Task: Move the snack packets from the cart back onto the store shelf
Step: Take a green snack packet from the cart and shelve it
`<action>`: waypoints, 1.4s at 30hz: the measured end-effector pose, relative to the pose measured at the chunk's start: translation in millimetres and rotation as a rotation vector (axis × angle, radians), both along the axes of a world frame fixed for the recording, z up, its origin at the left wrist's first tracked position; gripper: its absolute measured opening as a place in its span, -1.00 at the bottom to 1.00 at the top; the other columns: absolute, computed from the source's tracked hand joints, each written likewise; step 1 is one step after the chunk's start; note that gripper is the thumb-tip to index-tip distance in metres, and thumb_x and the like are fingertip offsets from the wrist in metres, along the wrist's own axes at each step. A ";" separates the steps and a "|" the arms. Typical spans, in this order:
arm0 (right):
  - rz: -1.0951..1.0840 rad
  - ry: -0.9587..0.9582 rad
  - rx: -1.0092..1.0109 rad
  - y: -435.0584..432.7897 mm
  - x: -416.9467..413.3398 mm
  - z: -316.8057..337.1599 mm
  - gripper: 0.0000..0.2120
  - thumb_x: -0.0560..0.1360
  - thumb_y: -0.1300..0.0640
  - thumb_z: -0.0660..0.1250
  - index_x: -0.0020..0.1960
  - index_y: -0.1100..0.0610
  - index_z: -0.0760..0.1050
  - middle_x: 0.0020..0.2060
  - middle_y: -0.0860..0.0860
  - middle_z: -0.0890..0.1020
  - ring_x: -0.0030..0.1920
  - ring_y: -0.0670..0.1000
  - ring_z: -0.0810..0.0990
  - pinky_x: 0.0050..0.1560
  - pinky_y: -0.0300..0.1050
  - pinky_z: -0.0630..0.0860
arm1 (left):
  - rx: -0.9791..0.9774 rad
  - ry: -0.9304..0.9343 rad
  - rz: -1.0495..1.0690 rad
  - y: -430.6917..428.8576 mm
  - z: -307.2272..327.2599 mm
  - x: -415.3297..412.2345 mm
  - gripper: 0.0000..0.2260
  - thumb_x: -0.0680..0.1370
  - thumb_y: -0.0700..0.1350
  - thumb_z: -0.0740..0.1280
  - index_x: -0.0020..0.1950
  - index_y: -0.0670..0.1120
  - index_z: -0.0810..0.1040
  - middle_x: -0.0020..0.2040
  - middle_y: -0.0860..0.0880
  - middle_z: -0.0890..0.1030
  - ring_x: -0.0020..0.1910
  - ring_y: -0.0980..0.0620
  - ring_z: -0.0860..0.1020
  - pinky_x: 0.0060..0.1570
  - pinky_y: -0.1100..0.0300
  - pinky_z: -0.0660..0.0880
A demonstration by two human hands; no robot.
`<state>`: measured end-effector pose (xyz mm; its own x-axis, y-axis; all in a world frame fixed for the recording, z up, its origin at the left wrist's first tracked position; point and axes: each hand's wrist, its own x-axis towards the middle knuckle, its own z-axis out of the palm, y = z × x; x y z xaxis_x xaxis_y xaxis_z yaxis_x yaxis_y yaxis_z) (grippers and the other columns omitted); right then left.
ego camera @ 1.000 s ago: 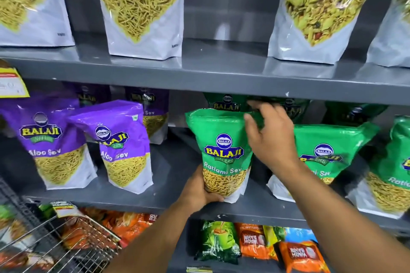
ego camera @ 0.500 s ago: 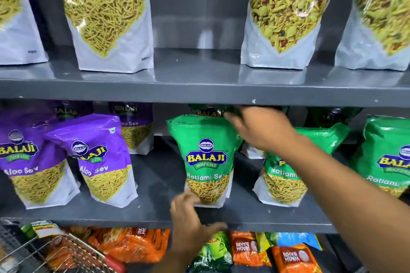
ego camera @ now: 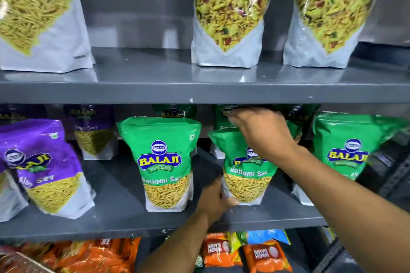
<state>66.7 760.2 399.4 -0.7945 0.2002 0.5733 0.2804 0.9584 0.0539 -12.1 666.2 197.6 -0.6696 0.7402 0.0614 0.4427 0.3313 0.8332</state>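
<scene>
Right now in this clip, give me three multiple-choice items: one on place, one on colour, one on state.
1. Where does the left hand touch the green Ratlami Sev packet?
A. top edge
B. lower left corner
C. nowhere

2. What colour are the Aloo Sev packets?
A. purple
B. orange
C. teal

3. How does the Ratlami Sev packet left of the hands stand?
A. lying flat
B. hanging
C. upright, untouched

Answers: B, its fingers wrap that corner; A, purple tops; C, it stands alone on the middle shelf.
</scene>
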 end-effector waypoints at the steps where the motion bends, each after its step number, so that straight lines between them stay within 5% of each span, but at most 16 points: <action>1: 0.009 0.091 -0.045 3.9 1.2 4.9 -0.78 0.54 -0.04 0.21 0.11 -0.04 0.54 0.04 0.12 0.66 0.03 0.24 0.60 -0.09 0.08 0.55 | 0.011 0.023 0.006 0.9 -1.4 -0.1 -0.45 0.37 -0.08 0.52 0.30 -0.13 0.42 0.13 -0.06 0.59 0.13 -0.01 0.52 -0.03 0.35 0.30; 6: 0.092 -0.300 -0.010 16.7 11.8 -7.5 -0.69 0.53 -0.17 0.15 0.20 -0.12 0.46 0.19 -0.04 0.57 0.20 0.14 0.53 0.16 0.08 0.47 | -0.023 0.042 0.023 8.8 -4.0 6.2 -0.55 0.37 -0.03 0.51 0.19 -0.11 0.47 0.10 -0.16 0.64 0.07 -0.12 0.57 -0.12 0.29 0.32; 13: -0.004 0.139 0.010 26.0 9.6 -4.8 -0.75 0.50 -0.07 0.20 0.01 -0.04 0.61 -0.14 0.05 0.73 -0.11 0.17 0.67 -0.14 0.03 0.59 | -0.070 0.016 0.072 12.2 -7.8 8.6 -0.45 0.33 0.01 0.53 0.27 -0.04 0.46 0.23 -0.05 0.62 0.18 -0.04 0.57 0.11 0.20 0.46; 19: -0.095 -0.217 0.001 56.3 45.5 7.7 -0.52 0.52 -0.12 0.17 0.41 -0.14 0.21 0.17 0.22 0.60 0.12 0.26 0.57 0.04 0.08 0.53 | -0.134 0.040 0.097 11.7 -12.5 4.9 -0.42 0.27 0.17 0.52 0.21 0.01 0.47 0.19 -0.04 0.64 0.13 -0.06 0.61 0.12 0.02 0.56; 23: -0.181 -0.239 0.079 82.9 63.9 17.0 -0.71 0.50 -0.04 0.24 0.21 -0.10 0.48 0.08 0.18 0.66 0.03 0.24 0.61 -0.05 0.04 0.57 | -0.135 0.063 0.131 12.2 -19.4 3.7 -0.44 0.27 0.22 0.50 0.15 -0.01 0.47 0.16 -0.07 0.65 0.10 -0.09 0.62 0.07 0.00 0.58; 28: -0.105 0.080 0.066 82.5 48.6 -1.5 -0.78 0.42 0.06 0.41 0.07 0.03 0.61 -0.12 0.23 0.70 -0.15 0.29 0.65 -0.19 0.12 0.61 | -0.115 0.075 0.141 15.8 -23.3 10.7 -0.47 0.29 0.19 0.50 0.16 -0.01 0.50 0.14 -0.05 0.66 0.10 -0.07 0.62 0.06 0.02 0.58; 32: -0.047 0.523 -0.498 64.2 55.1 -68.0 -0.36 0.40 0.14 0.44 0.38 0.22 0.22 0.25 0.29 0.42 0.27 0.25 0.39 0.32 0.10 0.36 | -0.128 0.065 0.161 17.0 -27.3 10.7 -0.50 0.30 0.18 0.51 0.12 -0.02 0.50 0.12 -0.03 0.67 0.07 -0.05 0.63 0.04 0.02 0.59; 34: 0.005 0.587 -0.814 52.5 64.4 -117.7 -0.17 0.36 0.18 0.40 0.48 0.14 0.00 0.42 0.20 0.23 0.43 0.10 0.23 0.47 0.04 0.18 | -0.125 0.068 0.165 18.7 -29.0 11.8 -0.52 0.29 0.17 0.51 0.09 -0.02 0.51 0.10 -0.02 0.68 0.06 -0.04 0.63 0.02 0.02 0.60; 38: 0.007 0.318 -1.241 55.8 65.8 -193.7 -0.09 0.31 0.16 0.44 0.48 -0.03 -0.05 0.40 0.01 0.32 0.40 -0.02 0.29 0.37 0.02 0.29 | -0.105 0.084 0.174 24.5 -29.4 15.4 -0.53 0.29 0.20 0.50 0.04 -0.04 0.50 0.06 -0.02 0.68 0.02 -0.03 0.64 -0.06 0.05 0.61; 42: -0.078 0.204 -1.282 63.6 69.1 -218.1 -0.27 0.25 0.15 0.42 0.36 0.01 0.21 0.12 -0.06 0.55 0.19 0.03 0.52 0.18 0.01 0.45 | -0.094 0.092 0.165 26.2 -36.7 22.9 -0.52 0.28 0.24 0.46 0.04 -0.02 0.49 0.07 -0.01 0.67 0.04 -0.03 0.63 -0.03 0.01 0.61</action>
<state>135.8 823.9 181.3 -0.6779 0.7335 0.0486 0.2318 0.2760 -0.9328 10.8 692.4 160.8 -0.7768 0.6265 0.0634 0.4488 0.4802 0.7536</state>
